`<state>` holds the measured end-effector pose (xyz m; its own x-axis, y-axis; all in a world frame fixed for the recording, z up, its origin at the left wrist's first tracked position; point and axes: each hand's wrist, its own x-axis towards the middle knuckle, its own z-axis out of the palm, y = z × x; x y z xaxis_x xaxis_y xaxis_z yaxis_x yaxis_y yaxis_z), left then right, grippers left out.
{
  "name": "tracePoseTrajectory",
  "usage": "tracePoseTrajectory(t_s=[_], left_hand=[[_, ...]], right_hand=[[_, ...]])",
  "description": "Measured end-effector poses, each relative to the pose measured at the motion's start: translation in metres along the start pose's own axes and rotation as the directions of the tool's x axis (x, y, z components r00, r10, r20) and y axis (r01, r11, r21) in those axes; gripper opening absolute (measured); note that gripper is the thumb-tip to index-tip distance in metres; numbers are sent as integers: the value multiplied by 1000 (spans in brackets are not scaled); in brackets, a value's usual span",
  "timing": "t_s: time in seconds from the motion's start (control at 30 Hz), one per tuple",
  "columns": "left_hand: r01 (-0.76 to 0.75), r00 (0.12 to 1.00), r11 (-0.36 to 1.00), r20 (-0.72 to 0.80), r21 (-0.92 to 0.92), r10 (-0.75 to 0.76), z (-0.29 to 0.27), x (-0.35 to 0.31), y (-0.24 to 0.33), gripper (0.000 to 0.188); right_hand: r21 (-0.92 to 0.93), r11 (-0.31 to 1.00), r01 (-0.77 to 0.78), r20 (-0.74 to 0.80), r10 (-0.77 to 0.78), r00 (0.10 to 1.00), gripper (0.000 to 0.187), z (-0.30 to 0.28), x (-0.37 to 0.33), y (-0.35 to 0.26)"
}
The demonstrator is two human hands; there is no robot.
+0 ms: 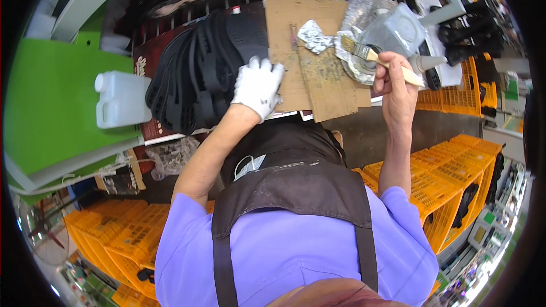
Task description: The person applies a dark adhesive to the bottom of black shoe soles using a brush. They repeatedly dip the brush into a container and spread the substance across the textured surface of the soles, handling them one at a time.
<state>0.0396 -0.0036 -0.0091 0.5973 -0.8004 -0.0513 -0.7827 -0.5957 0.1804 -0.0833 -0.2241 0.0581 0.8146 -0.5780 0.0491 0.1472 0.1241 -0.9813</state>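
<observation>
I'm seeing the left fisheye riding the worker's head (pixel 338 295) | facing steeply down | sitting near, covering right hand (pixel 396 79) at 2 o'clock, apron (pixel 290 193) at 6

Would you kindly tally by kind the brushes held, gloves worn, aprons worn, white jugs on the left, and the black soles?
Brush, in the right hand: 1
White glove, on the left hand: 1
Dark apron: 1
White jug: 1
Black soles: too overlapped to count, so left out
Total: 4
</observation>
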Motion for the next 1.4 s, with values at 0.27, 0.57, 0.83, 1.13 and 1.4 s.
tracePoseTrajectory(t_s=[0.27,0.57,0.83,1.13,1.4], left_hand=[[-80,814,725,-465,-684,-349,-30,-2,-26,54],[-597,802,-632,-330,-494,-498,-74,-47,-16,83],[-188,980,-812,-160,-553,-118,-29,-34,-14,86],[54,993,-962,-85,-266,79,16,-14,10,76],[116,993,-805,49,-582,107,8,-7,21,71]], right_hand=[[-538,835,113,-123,-210,970,22,-48,17,1],[-886,417,204,108,-242,964,17,-57,38,50],[-518,849,-106,-217,-11,976,25,-62,33,40],[-406,902,-150,-252,48,967,24,-71,17,33],[-669,742,-51,75,136,988,19,-78,25,7]])
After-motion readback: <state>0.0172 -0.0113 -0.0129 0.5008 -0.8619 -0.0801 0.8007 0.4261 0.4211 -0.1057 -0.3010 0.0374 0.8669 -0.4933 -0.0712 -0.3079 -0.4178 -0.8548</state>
